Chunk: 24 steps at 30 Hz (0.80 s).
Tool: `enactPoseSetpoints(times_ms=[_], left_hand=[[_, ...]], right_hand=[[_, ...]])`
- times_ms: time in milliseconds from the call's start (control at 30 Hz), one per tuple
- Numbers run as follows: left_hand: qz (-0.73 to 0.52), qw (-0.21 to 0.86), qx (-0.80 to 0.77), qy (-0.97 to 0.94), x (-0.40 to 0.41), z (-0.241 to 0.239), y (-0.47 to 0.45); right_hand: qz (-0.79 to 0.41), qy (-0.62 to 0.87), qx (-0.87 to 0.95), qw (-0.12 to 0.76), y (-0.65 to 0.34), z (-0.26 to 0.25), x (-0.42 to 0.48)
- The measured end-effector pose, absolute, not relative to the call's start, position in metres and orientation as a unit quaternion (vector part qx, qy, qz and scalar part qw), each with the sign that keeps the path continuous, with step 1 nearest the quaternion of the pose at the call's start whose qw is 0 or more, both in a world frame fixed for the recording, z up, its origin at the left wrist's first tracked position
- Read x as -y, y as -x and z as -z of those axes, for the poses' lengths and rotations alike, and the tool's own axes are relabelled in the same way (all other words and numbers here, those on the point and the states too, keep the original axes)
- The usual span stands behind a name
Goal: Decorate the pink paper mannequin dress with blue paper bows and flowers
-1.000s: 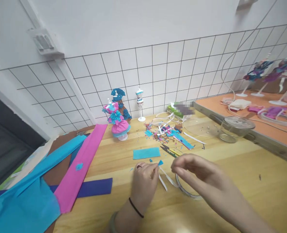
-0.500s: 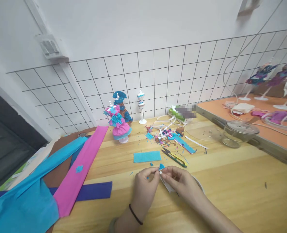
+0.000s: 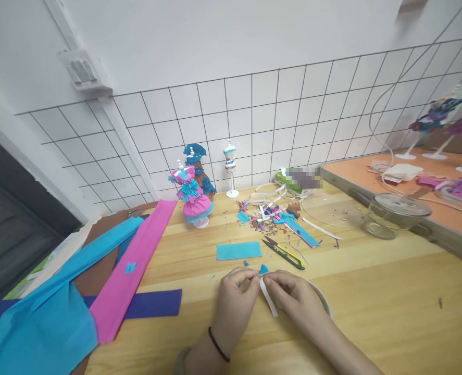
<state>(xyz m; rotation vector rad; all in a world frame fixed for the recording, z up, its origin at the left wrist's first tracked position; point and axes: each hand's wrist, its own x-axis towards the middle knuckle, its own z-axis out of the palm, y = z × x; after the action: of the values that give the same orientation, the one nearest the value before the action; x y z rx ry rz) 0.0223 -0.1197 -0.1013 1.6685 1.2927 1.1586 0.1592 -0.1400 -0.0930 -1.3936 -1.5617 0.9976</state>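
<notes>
A small fan-shaped blue crepe-paper piece (image 3: pixel 263 269) is pinched tight in the fingers of the left hand (image 3: pixel 234 299), over the pale wooden table (image 3: pixel 387 297); the right hand (image 3: pixel 299 298) brings its fingertips together at a narrow white strip (image 3: pixel 269 299) – whether gripping, I cannot tell; rightward, the wood grain stretches to a grey raised edge (image 3: pixel 436 244).

The left hand (image 3: pixel 234 297) and right hand (image 3: pixel 296 298) nearly meet, thumbs (image 3: pixel 253 289) and fingers (image 3: pixel 287 280) apparently pinched, forearms (image 3: pixel 338 341) angling inward from below.
</notes>
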Motion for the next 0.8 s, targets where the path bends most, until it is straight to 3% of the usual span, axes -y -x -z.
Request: enactPoseSetpoints(times_ms=[433,667,800], left_hand=[[-0.418,0.407,-0.472,-0.661,0.121,0.093,-0.022],[-0.394,0.324,-0.463,-0.725,0.123,0.094,-0.019],[-0.382,0.261,-0.467,-0.753,0.123,0.091,-0.018]], right_hand=[[-0.34,0.566,0.641,0.391,-0.163,0.105,0.138],[-0.29,0.579,0.666,0.371,-0.162,0.102,0.139],[-0.324,0.564,0.661,0.374,-0.163,0.099,0.14]])
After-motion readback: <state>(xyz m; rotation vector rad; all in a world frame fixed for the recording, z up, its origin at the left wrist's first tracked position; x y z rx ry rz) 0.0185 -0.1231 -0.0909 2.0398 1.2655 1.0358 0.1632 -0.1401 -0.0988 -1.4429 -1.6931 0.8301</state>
